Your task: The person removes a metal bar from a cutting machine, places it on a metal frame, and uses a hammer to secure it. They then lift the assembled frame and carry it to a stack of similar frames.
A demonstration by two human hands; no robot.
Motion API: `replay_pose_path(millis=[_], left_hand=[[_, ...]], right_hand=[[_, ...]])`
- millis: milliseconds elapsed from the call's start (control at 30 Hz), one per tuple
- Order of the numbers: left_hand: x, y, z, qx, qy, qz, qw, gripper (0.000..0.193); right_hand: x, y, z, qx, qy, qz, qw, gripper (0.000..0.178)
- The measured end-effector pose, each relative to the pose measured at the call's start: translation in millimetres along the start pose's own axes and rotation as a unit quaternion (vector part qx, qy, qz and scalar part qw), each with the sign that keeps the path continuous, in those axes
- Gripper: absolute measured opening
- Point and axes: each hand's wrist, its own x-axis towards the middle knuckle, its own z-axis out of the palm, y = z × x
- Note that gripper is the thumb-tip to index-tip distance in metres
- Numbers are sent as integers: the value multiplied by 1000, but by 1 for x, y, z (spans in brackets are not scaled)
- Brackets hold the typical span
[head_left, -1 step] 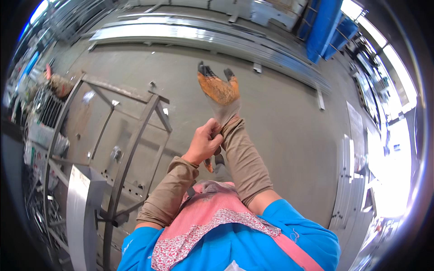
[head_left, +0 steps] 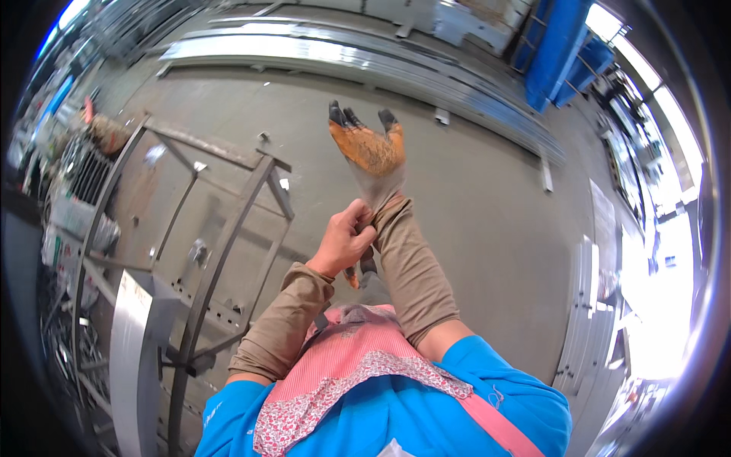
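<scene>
My right hand (head_left: pixel 371 148) wears an orange work glove with black fingertips and a grey knit cuff. It is raised palm up with the fingers apart, holding nothing. Bare, my left hand (head_left: pixel 346 240) closes at the right wrist, its fingertips on the cuff of the brown sleeve (head_left: pixel 415 263), just below the glove's cuff. The exact pinch is partly hidden by the knuckles. Under the left hand shows a bit of orange and black, apparently a second glove (head_left: pixel 352 278), mostly covered. A similar brown sleeve (head_left: pixel 278 327) covers my left forearm.
A welded metal frame (head_left: pixel 221 259) stands at left, with a grey rectangular metal tube (head_left: pixel 133 358) in front of it. Long metal profiles (head_left: pixel 343 61) lie across the far floor. Blue upright pieces (head_left: pixel 560 57) stand far right; more metal bars (head_left: pixel 579 320) lie at right.
The surroundings have shifted slightly to the right and down in the picture at far right. Both hands keep their hold and pose, with the gloved fingers almost unchanged.
</scene>
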Motion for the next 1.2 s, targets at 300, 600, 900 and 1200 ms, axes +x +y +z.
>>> replay_pose_path(millis=[300, 600, 900, 1200], left_hand=[[53, 8, -30, -53, 155, -28, 986, 13], [87, 21, -5, -57, 284, 15, 957, 19], [82, 45, -46, 203, 371, -81, 903, 18], [78, 29, -73, 448, 397, -64, 798, 19]], right_hand=[[138, 22, 11, -74, -118, 189, 972, 65], [183, 64, 50, -232, -14, 198, 952, 48], [193, 49, -14, -719, -109, 217, 652, 48], [170, -12, -142, -904, -284, 270, -168, 35]])
